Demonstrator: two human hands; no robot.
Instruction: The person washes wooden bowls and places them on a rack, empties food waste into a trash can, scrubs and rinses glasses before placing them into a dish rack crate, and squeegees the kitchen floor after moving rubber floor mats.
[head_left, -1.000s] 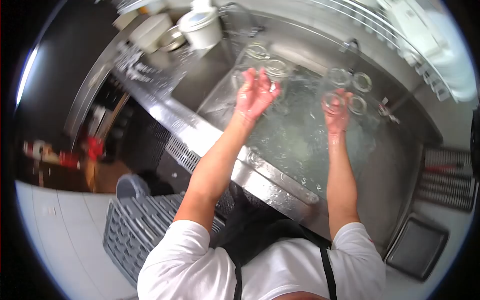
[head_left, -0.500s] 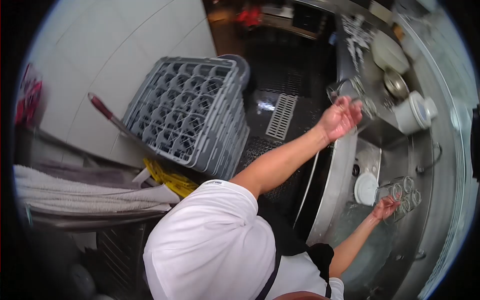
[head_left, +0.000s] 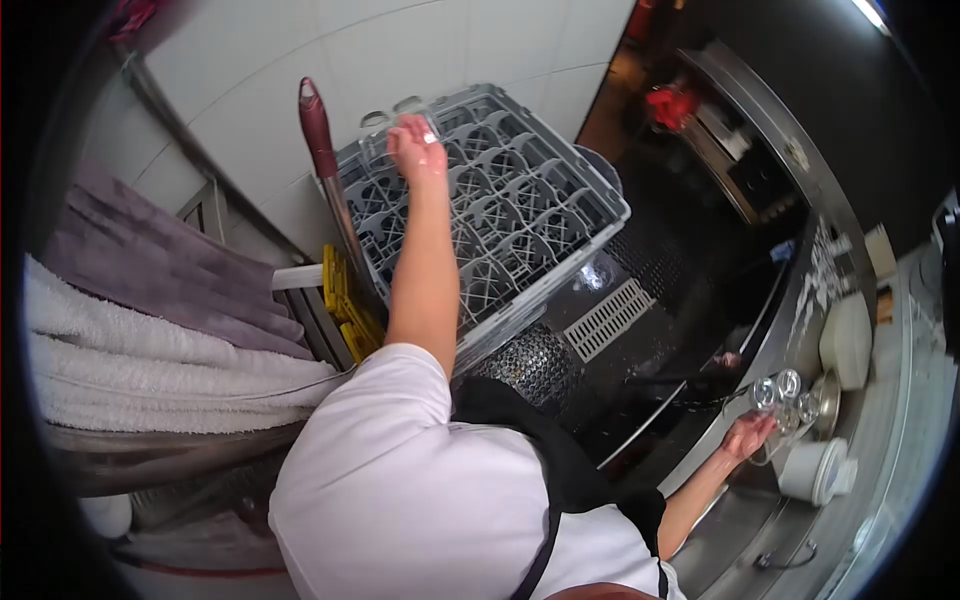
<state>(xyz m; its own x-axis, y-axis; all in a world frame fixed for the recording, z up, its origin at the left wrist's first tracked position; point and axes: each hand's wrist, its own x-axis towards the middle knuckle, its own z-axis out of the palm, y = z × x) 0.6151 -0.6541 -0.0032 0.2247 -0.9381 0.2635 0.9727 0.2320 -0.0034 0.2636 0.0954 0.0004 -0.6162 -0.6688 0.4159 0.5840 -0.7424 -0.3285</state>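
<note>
My white sleeve point(head_left: 370, 440) is nearest, just in front of the grey rack point(head_left: 560, 268). White towels point(head_left: 170, 370) hang to the left of the rack, and a dark red handle point(head_left: 315, 130) leans along its left side. My left hand point(head_left: 418, 150) is over the rack's far left corner, fingers clamped on clear glasses point(head_left: 376, 143); my hand hides part of them, and I cannot tell whether they touch the rack. My right hand point(head_left: 748, 435) is stretched well apart from the rack, off to its right, fingers curled round a cluster of glasses point(head_left: 785, 402). The white bucket point(head_left: 812, 474) and metal bowl point(head_left: 828, 398) sit farther right of the rack, past that cluster. A floor drain point(head_left: 610, 318) lies just right of the rack. Behind the rack rises a tiled wall point(head_left: 510, 40).
</note>
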